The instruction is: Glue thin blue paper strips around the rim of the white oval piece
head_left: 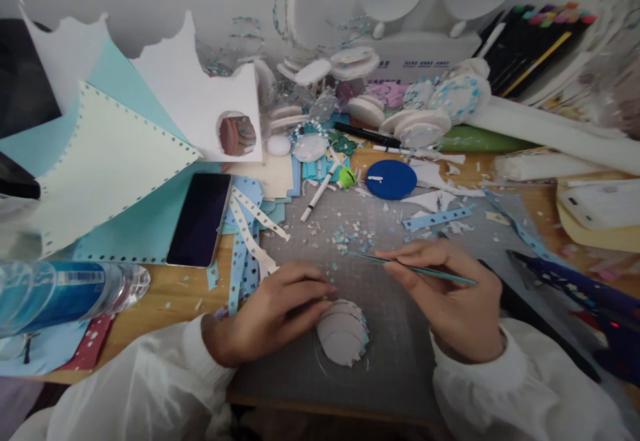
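Note:
My left hand [273, 311] rests on the grey cutting mat [400, 334] with its fingers curled over the top edge of a stack of round scalloped white paper discs [344, 336]. My right hand [450, 298] pinches thin teal tweezers [415, 268] that point left toward a scatter of small blue and white paper bits [350, 236]. Both arms wear white sleeves.
A dark phone [200, 219] lies left of the mat beside punched blue and white strips [250, 228]. A plastic bottle [65, 291] lies at the left. A blue disc [391, 179], a white pen [320, 191] and stacked white discs [420, 124] crowd the back. A blue tool [575, 284] sits at the right.

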The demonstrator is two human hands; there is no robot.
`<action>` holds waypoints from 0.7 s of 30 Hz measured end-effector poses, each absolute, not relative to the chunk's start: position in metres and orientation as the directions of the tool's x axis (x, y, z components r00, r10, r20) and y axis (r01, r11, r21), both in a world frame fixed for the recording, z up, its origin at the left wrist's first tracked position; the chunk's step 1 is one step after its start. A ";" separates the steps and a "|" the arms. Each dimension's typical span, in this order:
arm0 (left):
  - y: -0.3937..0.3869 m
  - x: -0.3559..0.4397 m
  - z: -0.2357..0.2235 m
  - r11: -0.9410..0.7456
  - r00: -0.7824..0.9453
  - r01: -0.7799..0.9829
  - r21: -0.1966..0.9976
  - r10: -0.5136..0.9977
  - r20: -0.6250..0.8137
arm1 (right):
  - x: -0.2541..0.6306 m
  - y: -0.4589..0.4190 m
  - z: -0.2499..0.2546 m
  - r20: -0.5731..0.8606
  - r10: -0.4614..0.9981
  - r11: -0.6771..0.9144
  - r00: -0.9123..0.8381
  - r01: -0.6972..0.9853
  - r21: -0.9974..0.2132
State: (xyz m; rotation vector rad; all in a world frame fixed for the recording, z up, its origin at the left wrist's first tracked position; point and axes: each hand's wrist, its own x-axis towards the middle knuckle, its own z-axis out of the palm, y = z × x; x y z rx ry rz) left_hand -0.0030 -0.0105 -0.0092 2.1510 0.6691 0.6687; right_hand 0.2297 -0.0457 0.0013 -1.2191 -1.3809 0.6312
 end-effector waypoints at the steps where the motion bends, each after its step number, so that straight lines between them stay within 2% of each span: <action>1: -0.010 -0.003 -0.008 -0.517 0.690 0.256 0.817 0.690 0.221 | 0.229 -0.047 0.003 0.384 0.908 0.336 0.167 0.255 -0.907; 4: -0.011 -0.002 -0.007 -0.349 0.606 0.232 0.908 0.782 0.146 | 0.223 -0.050 0.006 0.393 0.911 0.370 0.124 0.172 -0.913; 9: -0.012 -0.001 -0.007 -0.168 0.575 0.103 0.980 0.815 0.079 | 0.213 -0.056 0.004 0.373 0.927 0.366 0.030 0.135 -0.921; 15: -0.012 0.001 -0.004 -0.163 0.556 0.083 0.983 0.826 0.090 | 0.209 -0.059 0.001 0.305 0.952 0.304 -0.008 0.112 -0.946; 21: -0.011 0.000 -0.001 -0.153 0.561 0.060 0.986 0.823 0.094 | 0.210 -0.058 0.004 0.266 0.960 0.265 0.088 0.016 -0.964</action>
